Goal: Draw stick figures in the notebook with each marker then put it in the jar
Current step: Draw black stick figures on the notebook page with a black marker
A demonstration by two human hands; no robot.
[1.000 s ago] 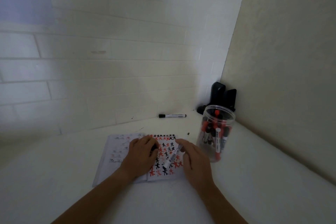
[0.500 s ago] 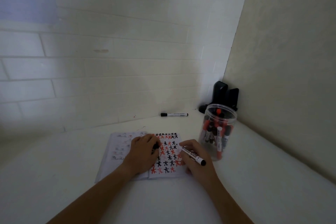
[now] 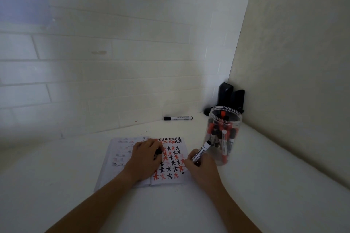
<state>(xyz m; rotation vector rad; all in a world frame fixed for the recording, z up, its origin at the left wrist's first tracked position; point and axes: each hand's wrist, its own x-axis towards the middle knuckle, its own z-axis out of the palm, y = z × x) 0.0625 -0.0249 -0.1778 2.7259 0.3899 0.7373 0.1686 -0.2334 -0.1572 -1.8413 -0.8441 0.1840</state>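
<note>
two hands over one open notebook (image 3: 145, 159), which lies flat on the white counter (image 3: 265, 185) in front of the person. right hand (image 3: 203, 169): fingers closed around a white-barrelled board marker (image 3: 200, 153), tip down at the lower right of the right page, tail tilted up toward the jar (image 3: 223, 134) and close in front of its wall. left hand (image 3: 144, 161): pressed on the centre fold, fingers curled on a small dark item, probably the marker's cap; cannot tell for sure. risks, as judged: the raised tail may knock the jar as the hand strokes; free space on the right page is scarce, so a new figure may overlap its neighbours; the heel of the right hand may smear wet ink; the cap may slip out while the left hand steadies the paper. notebook: right page packed with rows of small black and red figures, left page with faint marks. jar: clear plastic, open top, upright just right of the notebook, holding many red and black markers. spare marker (image 3: 178, 118): black cap, lying by the wall, well apart.
</note>
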